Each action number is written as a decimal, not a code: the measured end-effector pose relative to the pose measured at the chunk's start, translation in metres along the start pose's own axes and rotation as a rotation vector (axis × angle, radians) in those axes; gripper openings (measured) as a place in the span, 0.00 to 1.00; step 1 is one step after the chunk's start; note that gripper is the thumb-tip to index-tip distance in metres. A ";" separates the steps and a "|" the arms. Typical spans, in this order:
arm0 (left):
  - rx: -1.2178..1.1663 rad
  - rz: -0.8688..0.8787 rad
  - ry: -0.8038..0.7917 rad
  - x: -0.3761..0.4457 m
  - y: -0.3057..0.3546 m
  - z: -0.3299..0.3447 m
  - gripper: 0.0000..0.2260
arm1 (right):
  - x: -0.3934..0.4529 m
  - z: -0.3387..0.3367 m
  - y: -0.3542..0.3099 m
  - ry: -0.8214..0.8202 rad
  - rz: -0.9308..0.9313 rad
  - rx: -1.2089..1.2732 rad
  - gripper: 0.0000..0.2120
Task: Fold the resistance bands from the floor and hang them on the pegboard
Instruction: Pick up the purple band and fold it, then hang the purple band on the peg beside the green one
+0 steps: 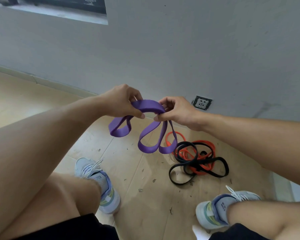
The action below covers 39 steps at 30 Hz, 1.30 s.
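Observation:
A wide purple resistance band [148, 105] is held in the air between both hands, folded into several layers. My left hand [123, 101] pinches its left end, where one loop hangs down. My right hand [176, 110] pinches the right end, with two loops dangling below it. On the wooden floor below and to the right lie a black band [185, 151] and an orange band [205, 142], tangled together in a heap. No pegboard shows in the head view.
A grey wall [180, 49] rises close ahead, with a power socket [202, 102] near the floor. My two feet in light blue sneakers [100, 184] [220, 208] stand on the scuffed floor [145, 196], either side of the heap.

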<state>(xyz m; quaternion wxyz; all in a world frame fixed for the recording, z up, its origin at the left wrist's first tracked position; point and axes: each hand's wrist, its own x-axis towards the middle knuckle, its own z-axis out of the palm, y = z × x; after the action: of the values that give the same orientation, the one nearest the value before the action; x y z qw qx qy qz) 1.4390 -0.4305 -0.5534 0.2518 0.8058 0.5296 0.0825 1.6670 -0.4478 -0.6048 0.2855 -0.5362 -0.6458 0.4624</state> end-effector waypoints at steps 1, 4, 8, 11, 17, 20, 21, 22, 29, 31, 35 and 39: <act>0.008 -0.007 -0.009 0.001 -0.002 0.001 0.18 | 0.002 -0.002 -0.003 -0.001 -0.009 0.000 0.17; 0.021 0.000 -0.014 0.004 -0.004 0.004 0.14 | 0.006 -0.008 -0.011 -0.015 -0.038 0.004 0.18; -0.032 0.013 -0.017 0.004 -0.003 0.005 0.14 | 0.006 -0.017 -0.018 -0.080 -0.050 -0.092 0.19; -0.075 -0.001 -0.004 0.003 -0.001 0.003 0.14 | 0.006 -0.019 -0.014 -0.135 -0.033 -0.191 0.20; -0.116 -0.015 0.028 0.002 0.001 0.001 0.17 | 0.005 -0.020 -0.017 -0.064 -0.033 -0.064 0.22; -0.181 -0.045 0.033 0.002 -0.001 0.001 0.19 | 0.006 -0.026 -0.024 -0.025 -0.053 -0.009 0.22; -0.174 -0.048 0.049 0.001 -0.001 0.002 0.19 | 0.006 -0.027 -0.027 -0.019 -0.059 -0.002 0.21; -0.154 -0.049 0.065 0.002 -0.001 0.002 0.18 | 0.005 -0.028 -0.029 -0.014 -0.065 0.002 0.21; -0.242 0.023 0.163 0.001 0.012 0.002 0.19 | -0.014 -0.036 -0.042 0.198 -0.173 -0.169 0.15; -0.278 0.080 0.245 -0.002 0.024 0.002 0.21 | -0.022 -0.042 -0.050 0.271 -0.208 -0.200 0.13; -0.213 0.191 0.508 0.003 0.046 0.002 0.16 | -0.034 -0.065 -0.078 0.383 -0.252 -0.166 0.11; -0.105 0.307 0.705 0.008 0.077 -0.008 0.10 | -0.051 -0.085 -0.098 0.556 -0.422 -0.564 0.10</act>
<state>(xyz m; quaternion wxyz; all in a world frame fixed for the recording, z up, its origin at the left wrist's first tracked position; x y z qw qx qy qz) 1.5016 -0.4445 -0.5096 0.0798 0.7839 0.4520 0.4181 1.7114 -0.4712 -0.4747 0.3790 -0.5536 -0.7405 0.0381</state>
